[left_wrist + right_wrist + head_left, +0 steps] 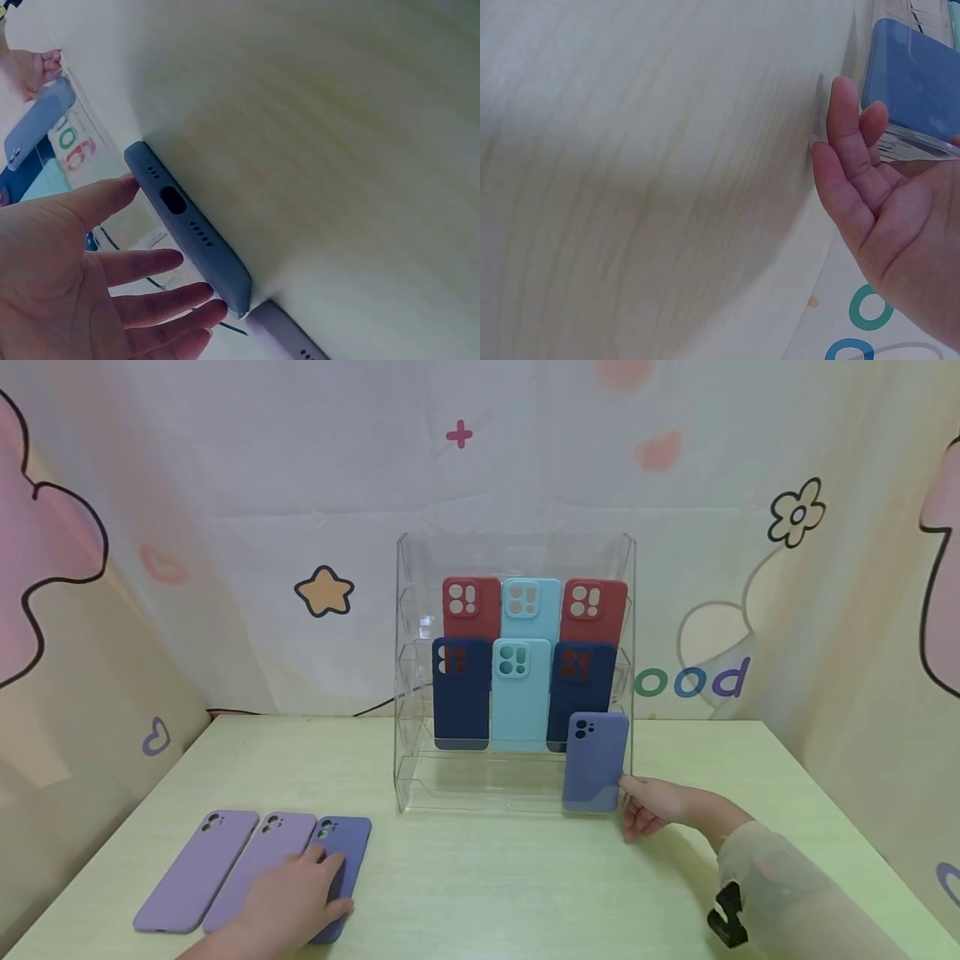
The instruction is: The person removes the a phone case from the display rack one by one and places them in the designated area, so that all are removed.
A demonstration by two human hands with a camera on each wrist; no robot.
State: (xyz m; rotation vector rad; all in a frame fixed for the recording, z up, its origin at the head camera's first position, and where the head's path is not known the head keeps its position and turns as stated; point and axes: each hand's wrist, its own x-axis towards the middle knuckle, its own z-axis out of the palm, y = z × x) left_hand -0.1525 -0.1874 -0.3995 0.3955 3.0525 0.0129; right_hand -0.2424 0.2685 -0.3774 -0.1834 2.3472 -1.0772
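Observation:
A blue-violet phone case (596,762) leans in the bottom tier of a clear acrylic display stand (480,800), at its right end. My right hand (652,806) is beside the case's lower right edge, fingertips at the stand's corner and fingers loosely bent. In the right wrist view the case (911,75) sits behind clear plastic, apart from most fingers. On the table at left, my left hand (288,893) rests over another blue-violet case (348,864), fingers extended. The left wrist view shows the thumb at one edge of that case (187,225) and fingertips near the other.
Two lilac cases (197,872) (262,868) lie side by side left of the blue-violet one. Higher tiers hold dark blue cases (461,710), light blue cases (521,710) and red cases (480,622). A patterned curtain (315,468) hangs behind the table (480,893).

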